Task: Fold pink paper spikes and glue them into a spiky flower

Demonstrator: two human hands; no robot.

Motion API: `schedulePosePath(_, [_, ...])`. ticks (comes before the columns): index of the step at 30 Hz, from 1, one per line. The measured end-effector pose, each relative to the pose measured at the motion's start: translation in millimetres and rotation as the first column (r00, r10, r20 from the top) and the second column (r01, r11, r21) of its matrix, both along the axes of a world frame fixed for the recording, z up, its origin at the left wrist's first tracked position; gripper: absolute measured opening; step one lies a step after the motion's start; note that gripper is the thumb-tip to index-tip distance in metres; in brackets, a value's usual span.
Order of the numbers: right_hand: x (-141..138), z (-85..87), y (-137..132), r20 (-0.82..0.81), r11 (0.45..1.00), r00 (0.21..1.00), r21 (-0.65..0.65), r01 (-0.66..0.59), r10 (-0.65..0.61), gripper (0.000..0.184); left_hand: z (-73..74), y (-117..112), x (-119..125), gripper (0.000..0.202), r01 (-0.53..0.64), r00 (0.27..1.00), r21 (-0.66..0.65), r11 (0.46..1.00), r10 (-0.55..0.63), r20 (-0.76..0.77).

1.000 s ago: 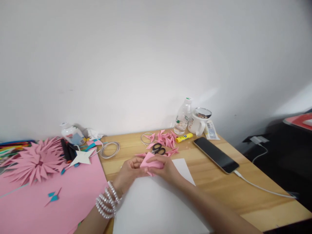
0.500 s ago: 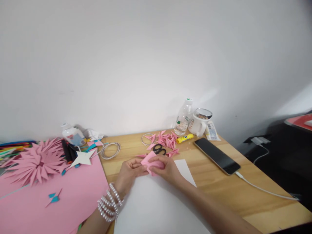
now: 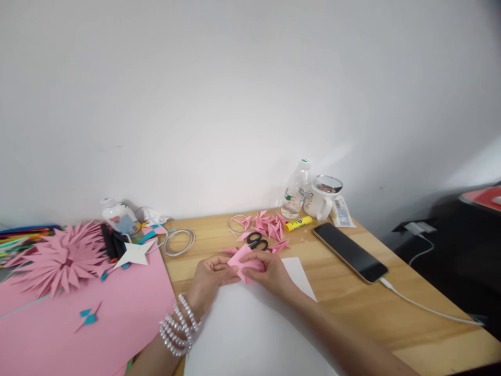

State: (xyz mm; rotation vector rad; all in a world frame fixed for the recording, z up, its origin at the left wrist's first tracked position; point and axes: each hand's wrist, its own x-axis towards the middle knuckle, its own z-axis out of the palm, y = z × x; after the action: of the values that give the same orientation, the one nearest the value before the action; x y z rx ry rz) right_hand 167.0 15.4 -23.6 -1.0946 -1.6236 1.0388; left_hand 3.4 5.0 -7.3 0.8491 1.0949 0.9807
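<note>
At the far right of the wooden table (image 3: pixel 364 308), a clear plastic bottle (image 3: pixel 295 194) stands beside a white mug (image 3: pixel 315 203), its contents hidden by a shiny lid (image 3: pixel 329 184); a white bottle (image 3: pixel 120 216) tilts at far left. Near the centre, folded pink paper (image 3: pixel 236 258) is pinched between thumbs and fingers of the left hand (image 3: pixel 209 279) and right hand (image 3: pixel 274 271), just nearer than black-handled scissors (image 3: pixel 258 242).
</note>
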Motion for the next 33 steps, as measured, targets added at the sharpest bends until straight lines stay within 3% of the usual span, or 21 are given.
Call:
schedulePosePath(17, [-1, -4.1, 1, 0.036, 0.999, 0.999, -0.011, -0.03, 0.03, 0.017, 2.1, -3, -1, 0.025, 0.045, 0.997, 0.021, 0.999, -0.044, -0.063])
schedulePosePath(25, [-7, -7.8, -2, 0.056, 0.973, 0.996, 0.226, 0.049, -0.063, 0.015, -3.7, -8, 6, 0.024, 0.001, 0.997, 0.078, 0.997, 0.006, -0.082])
schedulePosePath(33, [-8, -12.2, -3, 0.059, 0.985, 0.997, 0.167, 0.048, -0.059, 0.025, -7.3, -11, 13, 0.022, -0.003, 0.999, 0.11, 0.994, 0.007, -0.035])
